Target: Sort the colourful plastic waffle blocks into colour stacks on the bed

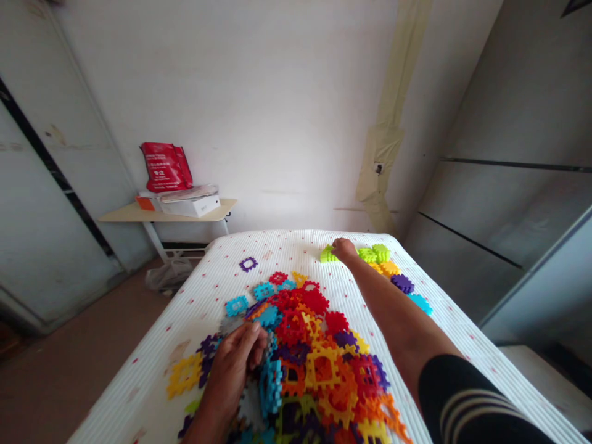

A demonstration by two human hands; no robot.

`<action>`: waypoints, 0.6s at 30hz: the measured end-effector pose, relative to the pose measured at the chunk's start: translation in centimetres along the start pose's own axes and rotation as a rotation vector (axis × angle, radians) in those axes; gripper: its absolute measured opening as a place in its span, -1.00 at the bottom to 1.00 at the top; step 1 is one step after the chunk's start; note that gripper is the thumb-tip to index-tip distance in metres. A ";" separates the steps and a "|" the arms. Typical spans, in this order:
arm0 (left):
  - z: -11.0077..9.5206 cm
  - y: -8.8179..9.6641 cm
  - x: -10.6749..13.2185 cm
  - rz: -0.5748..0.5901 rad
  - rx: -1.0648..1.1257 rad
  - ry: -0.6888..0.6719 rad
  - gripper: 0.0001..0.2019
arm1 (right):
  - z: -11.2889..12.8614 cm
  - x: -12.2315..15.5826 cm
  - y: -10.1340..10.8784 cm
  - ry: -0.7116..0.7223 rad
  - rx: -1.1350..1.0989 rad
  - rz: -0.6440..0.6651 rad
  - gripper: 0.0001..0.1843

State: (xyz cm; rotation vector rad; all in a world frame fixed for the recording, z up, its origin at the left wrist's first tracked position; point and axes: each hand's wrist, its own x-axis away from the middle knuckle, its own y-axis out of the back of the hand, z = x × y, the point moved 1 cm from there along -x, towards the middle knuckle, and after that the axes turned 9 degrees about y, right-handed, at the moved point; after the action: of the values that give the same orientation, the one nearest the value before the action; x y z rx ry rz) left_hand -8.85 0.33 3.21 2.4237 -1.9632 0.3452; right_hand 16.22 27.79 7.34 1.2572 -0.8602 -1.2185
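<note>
A large heap of colourful interlocking plastic building pieces [309, 351] in red, orange, yellow, blue and purple lies on a white ribbed mattress cover [152, 382]. My left hand [234, 364] rests over the heap's left side, its curled fingers against a grey piece [230, 325] and blue pieces. Whether it grips anything, I cannot tell. At the far side, my right hand [345, 250] closes on a lime-green piece [329, 254]. More lime-green pieces [370, 254] lie just right of it, beside orange, purple and blue ones. A lone purple piece [248, 264] lies apart.
Past the mattress's far edge stands a cream wall with a strip of tape. A small shelf table [166, 213] holds a white box and a red bag. Grey sliding panels flank both sides, and a brown floor lies to the left.
</note>
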 end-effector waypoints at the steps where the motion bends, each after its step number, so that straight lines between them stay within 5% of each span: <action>1: 0.0 0.0 0.0 0.000 0.001 -0.002 -0.62 | 0.0 0.0 -0.1 0.001 0.002 -0.001 -0.69; 11: 0.0 0.0 0.1 0.005 0.014 0.001 -0.64 | 0.5 0.7 0.0 0.025 0.015 -0.041 -0.65; 18: -0.7 -0.2 0.4 0.004 0.141 -0.058 -0.68 | 2.1 2.8 1.9 0.192 -0.012 -0.133 -0.57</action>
State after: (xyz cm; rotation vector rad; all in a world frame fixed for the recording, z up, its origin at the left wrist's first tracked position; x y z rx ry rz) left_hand -8.69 0.09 3.99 2.5422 -2.0330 0.4321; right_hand 15.17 24.42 9.17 1.4144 -0.6365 -1.1830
